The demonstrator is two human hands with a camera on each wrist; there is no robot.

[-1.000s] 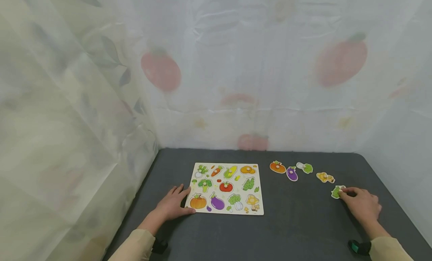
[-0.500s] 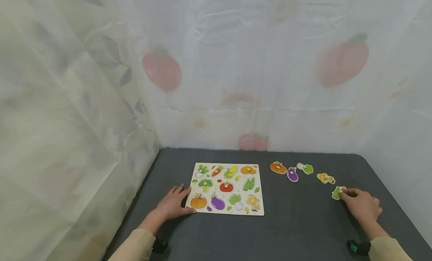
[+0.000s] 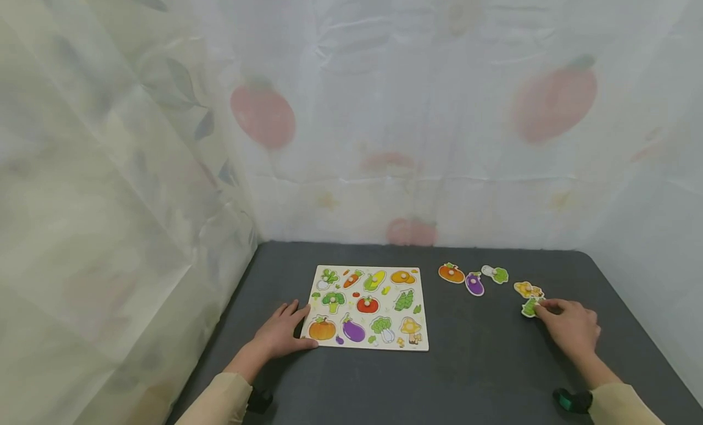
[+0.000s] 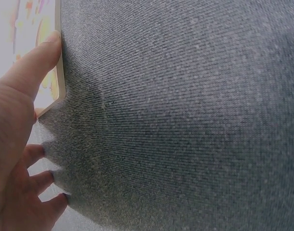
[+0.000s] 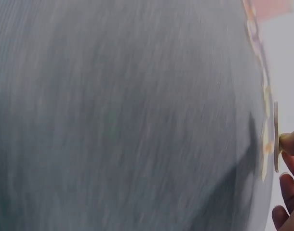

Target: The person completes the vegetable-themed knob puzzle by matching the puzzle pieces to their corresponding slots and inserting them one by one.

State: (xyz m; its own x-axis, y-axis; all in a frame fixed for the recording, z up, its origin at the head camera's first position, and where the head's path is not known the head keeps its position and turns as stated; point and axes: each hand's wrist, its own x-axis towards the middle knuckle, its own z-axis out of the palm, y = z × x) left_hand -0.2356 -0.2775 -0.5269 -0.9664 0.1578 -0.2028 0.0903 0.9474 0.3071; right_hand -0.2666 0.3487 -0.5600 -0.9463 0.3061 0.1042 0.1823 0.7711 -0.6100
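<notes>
"What's around us?"

"Pale curtains, printed with faded red fruit, and a dark grey table standing inside them."

"And on the table?"

"Left of the middle, a white vegetable puzzle board. Broccoli, tomato and potato sit in their slots, knobs showing. Along the near row I see pictures of a pumpkin, an eggplant, a bok choy and a mushroom."

"Is anyone steadying it?"

"The left hand is at its near left corner, fingers spread, thumb resting on the rim. It's touching more than gripping."

"The other one?"

"The right hand is well to the right of the board, thumb and finger pinched on the upper side of a green vegetable piece, which is up off the table. Which vegetable, I can't tell."

"Any more loose?"

"Right of the board lie a pumpkin piece, an eggplant piece just beside it, then a bok choy piece. The mushroom piece is nearest the pinching fingers."
</notes>
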